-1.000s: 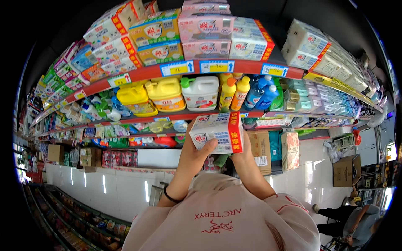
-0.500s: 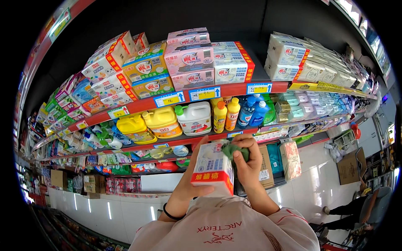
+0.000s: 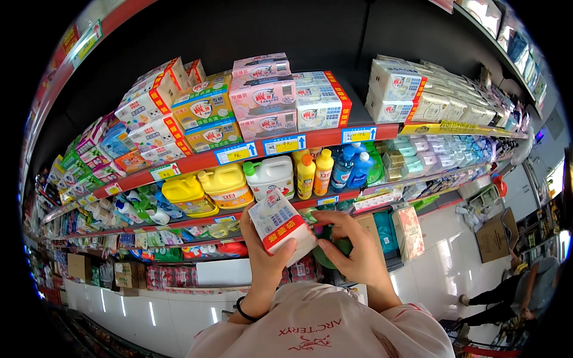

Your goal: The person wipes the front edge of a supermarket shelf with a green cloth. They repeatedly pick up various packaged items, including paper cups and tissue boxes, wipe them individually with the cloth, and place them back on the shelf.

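My left hand (image 3: 262,262) grips a white boxy soap pack (image 3: 278,222) with blue print and a red band, thumb on the near end and fingers along the far left side. The pack is tilted in front of my chest, apart from the shelf. Close to its right side, my right hand (image 3: 358,247) is curled around a crumpled green cloth (image 3: 332,255), part of which hangs below the fingers. Straight ahead, similar white packs (image 3: 316,110) stand stacked on the upper shelf beside pink packs (image 3: 262,98).
Below the red shelf edge (image 3: 209,148) stand yellow jugs (image 3: 224,188), a white jug (image 3: 268,178) and yellow and blue bottles (image 3: 343,170). More white packs (image 3: 397,89) fill the right side. A cardboard box (image 3: 496,235) and a seated person (image 3: 525,292) are at the far right.
The soap pack has turned and shifted left in my left hand. My right hand with the green cloth has come down off the pack's top to its right side.
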### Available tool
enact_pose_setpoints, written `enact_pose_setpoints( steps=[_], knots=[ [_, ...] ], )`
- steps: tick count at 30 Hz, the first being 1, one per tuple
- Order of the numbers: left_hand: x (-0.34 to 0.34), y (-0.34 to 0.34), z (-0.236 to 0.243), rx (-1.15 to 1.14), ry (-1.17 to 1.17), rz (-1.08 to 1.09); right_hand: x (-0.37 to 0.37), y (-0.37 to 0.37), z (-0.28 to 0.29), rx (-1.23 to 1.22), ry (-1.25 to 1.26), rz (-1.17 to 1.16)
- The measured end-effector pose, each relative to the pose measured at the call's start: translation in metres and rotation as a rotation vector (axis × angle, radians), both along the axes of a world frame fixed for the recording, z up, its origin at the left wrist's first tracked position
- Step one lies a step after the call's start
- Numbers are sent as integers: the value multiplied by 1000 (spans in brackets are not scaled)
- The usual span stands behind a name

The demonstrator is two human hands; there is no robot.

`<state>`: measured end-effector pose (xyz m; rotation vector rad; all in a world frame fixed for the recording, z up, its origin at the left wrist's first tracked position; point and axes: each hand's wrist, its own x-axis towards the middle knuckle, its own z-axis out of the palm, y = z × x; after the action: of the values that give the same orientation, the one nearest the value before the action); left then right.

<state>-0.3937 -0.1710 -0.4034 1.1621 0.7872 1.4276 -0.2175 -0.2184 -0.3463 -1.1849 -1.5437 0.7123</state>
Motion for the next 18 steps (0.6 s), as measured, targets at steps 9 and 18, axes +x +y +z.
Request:
enact_pose_setpoints(
  steps=[9,18],
  knots=[
    [9,-7,-2,29,29,15,-29,2,-13,27,-270,-55],
    [-24,-14,1,-79,-214,-243,9,31,1,-195,370,408]
  ],
)
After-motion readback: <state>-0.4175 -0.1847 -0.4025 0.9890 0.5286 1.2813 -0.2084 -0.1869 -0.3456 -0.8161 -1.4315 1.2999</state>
